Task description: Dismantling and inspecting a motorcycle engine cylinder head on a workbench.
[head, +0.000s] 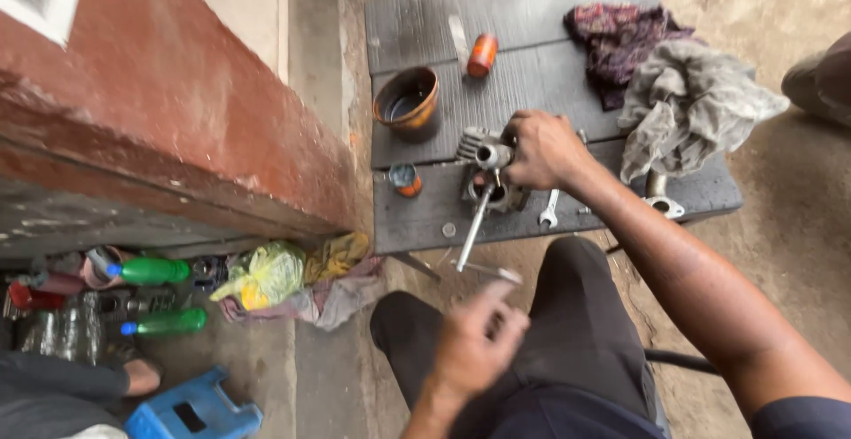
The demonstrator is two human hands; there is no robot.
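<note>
One grey wooden board (pixel 532 76) serves as the worktop, and everything else is placed from it. Left of the board runs one red-brown ledge (pixel 160 111). On the board's far right corner lie two rags — one grey rag (pixel 691 102) and, just behind it, one dark patterned rag (pixel 620 36). Below the board's left edge, on the floor, sits one crumpled yellow-green bag (pixel 266 275); further left lie two green bottles (pixel 155 271) with blue caps, and nearer the camera one blue stool (pixel 195 412).

On the board's left side stands one brown bowl (pixel 408 98); behind it lies one orange can (pixel 482 55), and at the near left edge one small tin (pixel 405 179).

At the board's near middle rests one finned metal engine part (pixel 487 160). The right hand (pixel 545 148) is closed over it, fingers wrapped around its right side. One metal rod (pixel 474 226) slants from the part down past the board's near edge. One spanner (pixel 550 210) lies just right of it.

The left hand (pixel 474 341) hangs below the board, blurred — fingers loosely curled, pinching one thin metal piece (pixel 496 272).
</note>
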